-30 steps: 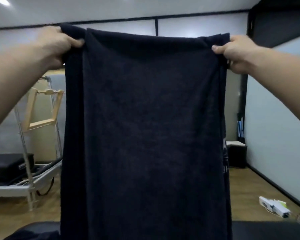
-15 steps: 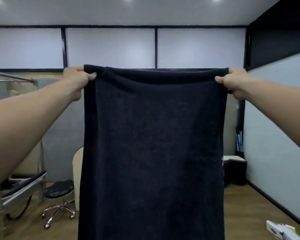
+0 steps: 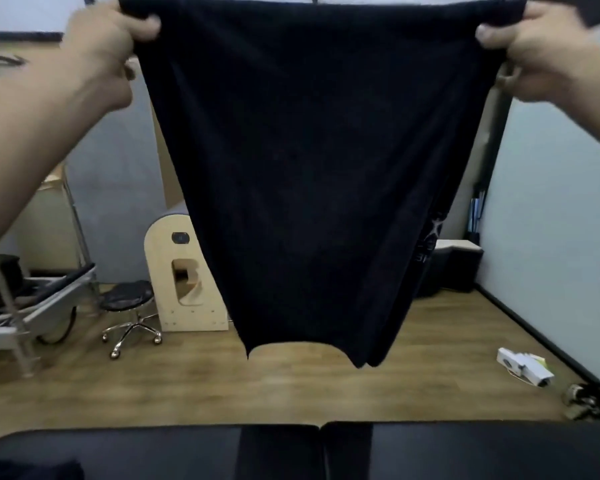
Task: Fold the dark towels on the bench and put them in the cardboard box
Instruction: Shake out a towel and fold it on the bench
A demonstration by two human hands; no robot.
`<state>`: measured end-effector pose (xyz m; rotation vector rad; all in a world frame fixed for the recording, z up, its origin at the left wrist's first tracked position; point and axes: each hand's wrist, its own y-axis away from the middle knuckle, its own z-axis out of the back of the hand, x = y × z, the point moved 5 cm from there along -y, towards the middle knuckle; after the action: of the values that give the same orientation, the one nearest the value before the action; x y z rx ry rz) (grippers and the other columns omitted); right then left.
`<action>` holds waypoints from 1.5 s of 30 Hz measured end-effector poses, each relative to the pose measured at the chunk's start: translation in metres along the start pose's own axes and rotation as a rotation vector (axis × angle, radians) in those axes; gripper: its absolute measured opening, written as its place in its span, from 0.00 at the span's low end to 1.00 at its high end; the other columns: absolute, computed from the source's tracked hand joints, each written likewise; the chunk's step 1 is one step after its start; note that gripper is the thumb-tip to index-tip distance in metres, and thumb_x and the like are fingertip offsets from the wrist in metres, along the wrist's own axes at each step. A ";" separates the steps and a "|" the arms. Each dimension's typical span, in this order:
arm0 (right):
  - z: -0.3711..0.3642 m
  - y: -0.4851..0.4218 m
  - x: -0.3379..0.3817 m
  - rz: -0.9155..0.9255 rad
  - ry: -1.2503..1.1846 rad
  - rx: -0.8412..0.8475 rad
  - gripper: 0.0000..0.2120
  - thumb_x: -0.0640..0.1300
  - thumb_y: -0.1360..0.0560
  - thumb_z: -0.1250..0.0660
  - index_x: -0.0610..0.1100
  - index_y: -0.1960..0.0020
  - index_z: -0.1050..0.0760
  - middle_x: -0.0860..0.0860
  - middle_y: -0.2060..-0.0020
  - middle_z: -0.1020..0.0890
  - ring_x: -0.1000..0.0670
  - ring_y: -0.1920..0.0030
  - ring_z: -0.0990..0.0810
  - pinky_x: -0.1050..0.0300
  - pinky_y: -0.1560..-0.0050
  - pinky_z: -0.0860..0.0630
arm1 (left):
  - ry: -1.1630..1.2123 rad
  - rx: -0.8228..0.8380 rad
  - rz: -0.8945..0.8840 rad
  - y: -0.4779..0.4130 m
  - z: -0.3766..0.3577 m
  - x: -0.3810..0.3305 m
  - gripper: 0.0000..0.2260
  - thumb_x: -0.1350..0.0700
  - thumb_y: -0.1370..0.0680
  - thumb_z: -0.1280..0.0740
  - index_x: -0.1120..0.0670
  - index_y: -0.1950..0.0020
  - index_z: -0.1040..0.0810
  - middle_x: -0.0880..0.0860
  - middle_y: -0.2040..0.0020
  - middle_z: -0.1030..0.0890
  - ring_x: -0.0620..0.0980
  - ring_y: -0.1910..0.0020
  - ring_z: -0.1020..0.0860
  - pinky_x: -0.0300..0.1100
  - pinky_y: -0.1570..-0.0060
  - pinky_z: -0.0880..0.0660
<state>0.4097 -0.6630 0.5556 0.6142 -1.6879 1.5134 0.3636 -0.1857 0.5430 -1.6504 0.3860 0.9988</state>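
A dark towel hangs spread in the air in front of me, its lower edge swung out above the floor. My left hand grips its upper left corner and my right hand grips its upper right corner, both raised high near the top of the view. Pale lettering shows on the towel's right edge. The black padded bench runs along the bottom of the view, with a bit of another dark towel at its lower left. The cardboard box is out of sight.
Beyond the bench lies a wooden floor with a black rolling stool, a pale wooden barrel unit, a metal-framed exercise machine at left, and a white packet at right. A black box stands by the right wall.
The view has tilted down, so the bench and floor show now. The towel's lower end has swung up and away from me; both hands keep their grip on the top corners.
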 end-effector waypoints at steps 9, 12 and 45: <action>0.081 0.279 -0.145 -0.316 0.063 0.318 0.29 0.58 0.45 0.19 0.45 0.48 0.17 0.57 0.64 0.15 0.59 0.62 0.19 0.69 0.64 0.25 | -0.023 0.011 0.522 0.335 0.060 0.116 0.12 0.70 0.23 0.37 0.56 0.58 0.18 0.45 0.72 0.21 0.39 0.78 0.29 0.29 0.77 0.32; 0.118 0.433 -0.228 -0.539 0.147 0.386 0.18 0.56 0.41 0.20 0.49 0.54 0.14 0.52 0.61 0.13 0.55 0.61 0.20 0.71 0.65 0.26 | -0.017 -0.053 0.793 0.484 0.077 0.173 0.10 0.75 0.25 0.38 0.64 0.54 0.21 0.53 0.68 0.17 0.48 0.70 0.18 0.33 0.69 0.21; 0.180 0.867 -0.254 -1.510 0.057 -0.202 0.10 0.33 0.26 0.31 0.37 0.45 0.24 0.43 0.52 0.18 0.47 0.56 0.19 0.57 0.61 0.26 | -0.239 -0.104 1.267 0.888 0.189 0.206 0.14 0.66 0.27 0.29 0.56 0.62 0.33 0.57 0.65 0.28 0.52 0.61 0.29 0.46 0.61 0.35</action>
<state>-0.1572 -0.7200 -0.1684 1.2735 -0.7922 0.2456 -0.2104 -0.2596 -0.1859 -1.2476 1.3038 2.1228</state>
